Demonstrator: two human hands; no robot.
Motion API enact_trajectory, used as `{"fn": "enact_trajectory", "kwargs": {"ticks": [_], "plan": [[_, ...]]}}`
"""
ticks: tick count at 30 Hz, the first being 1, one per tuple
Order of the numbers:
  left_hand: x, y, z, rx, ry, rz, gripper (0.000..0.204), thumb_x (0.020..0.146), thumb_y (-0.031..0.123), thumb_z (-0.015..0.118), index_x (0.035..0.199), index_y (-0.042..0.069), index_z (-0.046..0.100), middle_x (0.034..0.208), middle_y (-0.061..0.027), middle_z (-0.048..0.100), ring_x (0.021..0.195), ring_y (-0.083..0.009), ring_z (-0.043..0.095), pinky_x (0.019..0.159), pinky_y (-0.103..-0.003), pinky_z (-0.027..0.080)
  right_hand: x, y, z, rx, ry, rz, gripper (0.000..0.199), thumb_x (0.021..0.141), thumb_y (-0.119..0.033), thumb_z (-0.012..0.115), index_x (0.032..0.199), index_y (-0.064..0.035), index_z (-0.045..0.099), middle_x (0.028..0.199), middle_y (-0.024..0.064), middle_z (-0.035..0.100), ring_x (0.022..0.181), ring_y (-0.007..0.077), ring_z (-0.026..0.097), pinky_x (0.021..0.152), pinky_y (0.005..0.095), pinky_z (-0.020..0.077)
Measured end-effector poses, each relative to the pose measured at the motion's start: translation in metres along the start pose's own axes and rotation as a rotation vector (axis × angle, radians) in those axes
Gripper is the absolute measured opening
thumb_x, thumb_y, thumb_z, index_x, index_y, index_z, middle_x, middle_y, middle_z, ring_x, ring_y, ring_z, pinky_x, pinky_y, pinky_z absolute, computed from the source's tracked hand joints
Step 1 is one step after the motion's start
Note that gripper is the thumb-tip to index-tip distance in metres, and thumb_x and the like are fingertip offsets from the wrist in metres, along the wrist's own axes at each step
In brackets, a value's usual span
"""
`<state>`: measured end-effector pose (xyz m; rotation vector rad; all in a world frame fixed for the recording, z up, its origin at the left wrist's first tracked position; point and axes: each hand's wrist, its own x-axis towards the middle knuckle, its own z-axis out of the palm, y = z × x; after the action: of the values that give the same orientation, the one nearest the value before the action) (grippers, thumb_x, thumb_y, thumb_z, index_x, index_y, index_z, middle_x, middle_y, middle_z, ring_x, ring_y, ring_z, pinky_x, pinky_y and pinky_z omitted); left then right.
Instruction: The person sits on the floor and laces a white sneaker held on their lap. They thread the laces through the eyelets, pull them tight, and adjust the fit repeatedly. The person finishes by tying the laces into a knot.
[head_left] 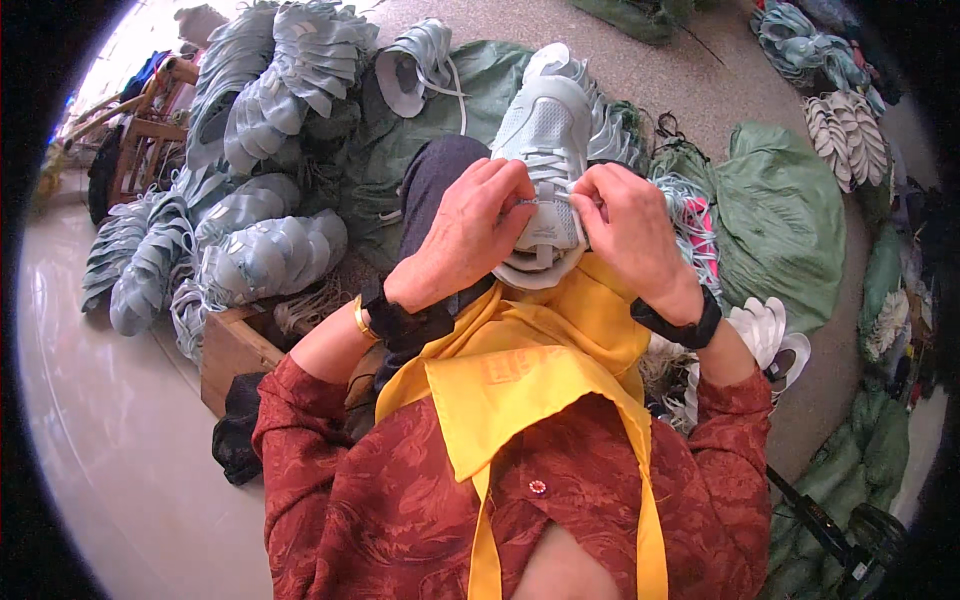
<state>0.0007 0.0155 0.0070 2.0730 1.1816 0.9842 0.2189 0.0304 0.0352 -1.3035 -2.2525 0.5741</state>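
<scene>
A pale grey shoe upper (545,120) lies over my lap, its toe pointing away from me and its tongue toward me. A light shoelace (548,165) crosses back and forth through its eyelets. My left hand (470,230) is closed at the left eyelet edge, thumb and forefinger pinching the lace. On the opposite edge my right hand (640,235) is closed too, its fingertips pinched on the lace. The curled fingers partly cover the lace ends. A yellow apron (540,400) spreads beneath the upper's heel end.
Stacked grey shoe uppers (270,250) are heaped at the left, beside a wooden box (235,355). One loose upper (415,65) lies on green sacking at the back. Light blue laces (685,215) and a green sack (780,230) are at the right, with white uppers (845,140) farther off.
</scene>
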Motion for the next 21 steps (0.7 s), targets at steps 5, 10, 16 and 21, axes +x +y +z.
{"fn": "enact_trajectory", "kwargs": {"ticks": [5, 10, 16, 21], "plan": [[0.0005, -0.0001, 0.0027, 0.003, 0.02, -0.003, 0.012, 0.085, 0.0, 0.068, 0.093, 0.001, 0.058, 0.084, -0.0107, 0.057, 0.078, -0.0279, 0.058, 0.068, -0.037, 0.049, 0.0007, -0.002, 0.0078, 0.046, 0.018, 0.079, 0.009, 0.088, -0.007, 0.068, 0.09, -0.0019, 0.06, 0.085, 0.0163, 0.064, 0.083, 0.0381, 0.065, 0.072, 0.048, 0.0513], [0.0005, 0.0015, 0.0021, 0.013, 0.023, -0.016, 0.012, 0.085, -0.001, 0.068, 0.093, 0.001, 0.058, 0.084, -0.0108, 0.057, 0.077, -0.028, 0.058, 0.068, -0.037, 0.049, 0.0035, -0.0006, 0.0084, 0.008, 0.004, 0.054, 0.01, 0.088, -0.006, 0.068, 0.091, -0.0015, 0.059, 0.084, 0.018, 0.065, 0.083, 0.0394, 0.065, 0.073, 0.0492, 0.0513], [-0.0003, 0.0001, 0.0046, 0.012, 0.061, 0.002, 0.013, 0.084, 0.0, 0.068, 0.092, 0.001, 0.058, 0.083, -0.0108, 0.057, 0.077, -0.0276, 0.058, 0.068, -0.037, 0.048, 0.0039, -0.0018, 0.0123, -0.023, 0.022, 0.068, 0.009, 0.088, -0.007, 0.067, 0.09, -0.0013, 0.06, 0.084, 0.0187, 0.065, 0.084, 0.04, 0.066, 0.074, 0.05, 0.0514], [0.0003, 0.0002, 0.0054, 0.027, 0.059, -0.001, 0.013, 0.085, 0.0, 0.068, 0.092, 0.002, 0.058, 0.084, -0.0106, 0.057, 0.078, -0.0276, 0.058, 0.069, -0.037, 0.048, 0.0096, 0.002, 0.0114, 0.098, -0.031, 0.146, 0.01, 0.088, -0.009, 0.068, 0.087, 0.001, 0.065, 0.08, 0.0197, 0.068, 0.078, 0.0393, 0.069, 0.07, 0.0469, 0.0533]]}}
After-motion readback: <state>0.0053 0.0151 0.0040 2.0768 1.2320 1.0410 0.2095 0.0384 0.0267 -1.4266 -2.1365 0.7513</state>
